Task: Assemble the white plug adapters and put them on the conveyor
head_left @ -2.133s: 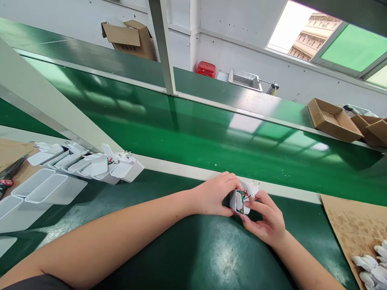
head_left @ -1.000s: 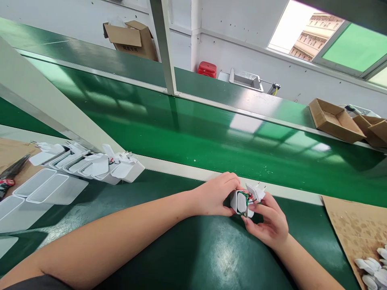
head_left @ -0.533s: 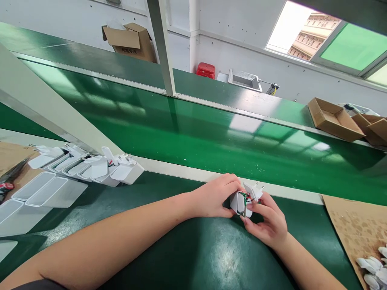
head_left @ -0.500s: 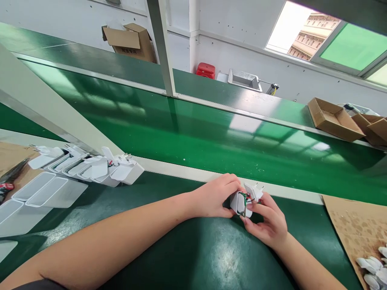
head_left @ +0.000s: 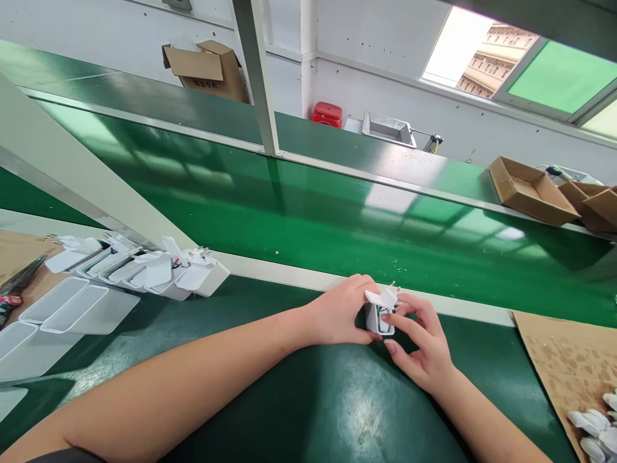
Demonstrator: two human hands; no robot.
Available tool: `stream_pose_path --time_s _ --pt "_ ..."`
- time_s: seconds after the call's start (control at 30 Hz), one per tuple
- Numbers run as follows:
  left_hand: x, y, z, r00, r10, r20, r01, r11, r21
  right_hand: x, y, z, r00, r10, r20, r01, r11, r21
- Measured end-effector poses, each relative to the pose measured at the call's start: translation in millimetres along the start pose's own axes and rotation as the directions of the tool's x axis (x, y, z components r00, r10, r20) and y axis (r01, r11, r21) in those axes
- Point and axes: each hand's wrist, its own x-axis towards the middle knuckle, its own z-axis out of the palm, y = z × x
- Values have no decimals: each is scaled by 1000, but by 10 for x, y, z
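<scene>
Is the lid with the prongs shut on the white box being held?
No, the pronged plug cap is tilted up, leaving open the end of the white housing in the left hand.

Left hand gripping a white open housing; right hand, one fingertip at its opening. Left: similar units in a row. Far left: cardboard box.

Bright daylight from the window throws pale glare across the glossy green belt.
</scene>
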Motion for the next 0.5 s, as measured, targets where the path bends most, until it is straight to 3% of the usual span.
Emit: stream_pose_path --time_s 0.13,0.33,0.5 --pt "9 -2 25 997 -62 -52 66 994 87 -8 -10 7 997 -47 -67 43 997 -63" --pt "17 -22 53 996 -67 -64 76 985 152 -21 -21 53 971 -240 15 238 953 -188" --pt "26 -27 52 996 -68 -63 76 987 141 -19 -25 75 982 -182 53 189 951 -245"
